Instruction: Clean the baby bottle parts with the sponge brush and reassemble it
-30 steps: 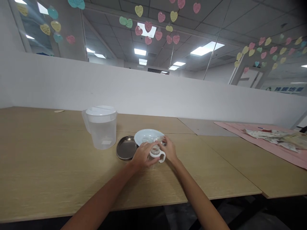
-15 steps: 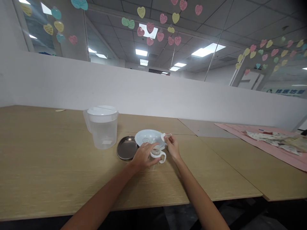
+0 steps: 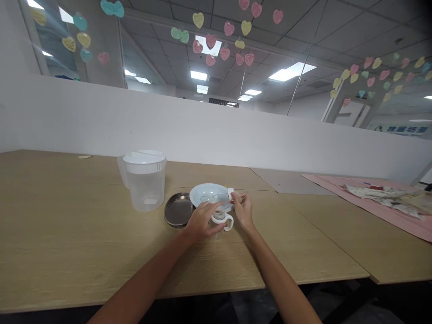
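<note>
From where I stand, both bare forearms reach in over the front edge of the desk [image 3: 135,265], slanting toward each other until the hands nearly meet about midway between its front and back edges. The left hand [image 3: 201,219] lies low, knuckles up, its grip curved around the near side of a clear jar [image 3: 219,214], thumb toward the front edge and fingers over the far side. The jar stands open at the mouth, with a white handle [image 3: 230,221] sticking out to the right. The right hand [image 3: 243,210] is raised a little higher and just beside it, wrist bent inward, its grip pinching a small white cap [image 3: 231,193]; a thin clear stem [image 3: 219,195] seems to run left from the cap, over a pale blue bowl [image 3: 195,194] just behind the jar. A round metal tray [image 3: 178,209] sits beside the bowl, and a lidded plastic pitcher [image 3: 146,189] stands farther toward the desk's left end. Toward the right end, a pink cloth [image 3: 320,182] carries some packets [image 3: 371,194], too blurred to make out. A white wall [image 3: 202,130] runs along the back edge; above it, heart-shaped notes [image 3: 229,29] dot the glass, and lit ceiling panels [image 3: 292,72] show beyond.
</note>
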### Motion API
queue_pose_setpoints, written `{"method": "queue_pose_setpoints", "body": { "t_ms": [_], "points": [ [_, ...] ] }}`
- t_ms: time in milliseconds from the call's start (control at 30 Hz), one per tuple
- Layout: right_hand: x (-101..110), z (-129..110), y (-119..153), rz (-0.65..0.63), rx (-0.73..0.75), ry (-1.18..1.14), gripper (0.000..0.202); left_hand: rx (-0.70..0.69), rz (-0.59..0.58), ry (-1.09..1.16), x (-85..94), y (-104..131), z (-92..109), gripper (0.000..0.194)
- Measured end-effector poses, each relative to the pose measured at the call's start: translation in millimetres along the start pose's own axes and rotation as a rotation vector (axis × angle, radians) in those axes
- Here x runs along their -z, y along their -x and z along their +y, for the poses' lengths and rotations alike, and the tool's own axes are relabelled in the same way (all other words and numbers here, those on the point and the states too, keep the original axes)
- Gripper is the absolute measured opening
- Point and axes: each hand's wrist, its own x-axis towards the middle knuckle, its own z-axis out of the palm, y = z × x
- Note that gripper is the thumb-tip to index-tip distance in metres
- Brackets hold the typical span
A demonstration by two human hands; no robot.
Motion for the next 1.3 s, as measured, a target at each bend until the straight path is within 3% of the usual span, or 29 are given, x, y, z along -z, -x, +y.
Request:
{"method": "queue_pose_setpoints", "body": {
  "t_ms": [167, 367, 467, 600, 867, 1300],
  "points": [
    [2.1, 0.2, -2.0, -0.004, 0.165, 0.098, 0.041, -0.011, 0.001, -0.002, -1.1, 0.1, -1.6, 0.053],
    [6.9, 1.1, -4.3, -0.114, 0.376, 0.234, 0.034, -0.008, -0.002, 0.001, -0.4, -0.1, -1.0, 0.054],
    [5.6, -0.2, -3.0, -0.200, 0.361, 0.175, 0.037, -0.005, 0.006, 0.001, -0.8, 0.2, -1.1, 0.054],
    [2.4, -1.1, -1.2, -0.187, 0.270, 0.118, 0.048, -0.012, 0.010, 0.004, -1.4, 0.5, -1.6, 0.054],
    [4.0, 2.8, -4.7, -0.166, 0.209, 0.173, 0.034, -0.025, 0.011, 0.006, -2.3, 0.6, -2.9, 0.056],
    [3.8, -3.5, 2.9, -0.279, 0.323, 0.256, 0.036, -0.019, -0.005, 0.010, 0.7, -0.4, 0.7, 0.054]
  ]
}}
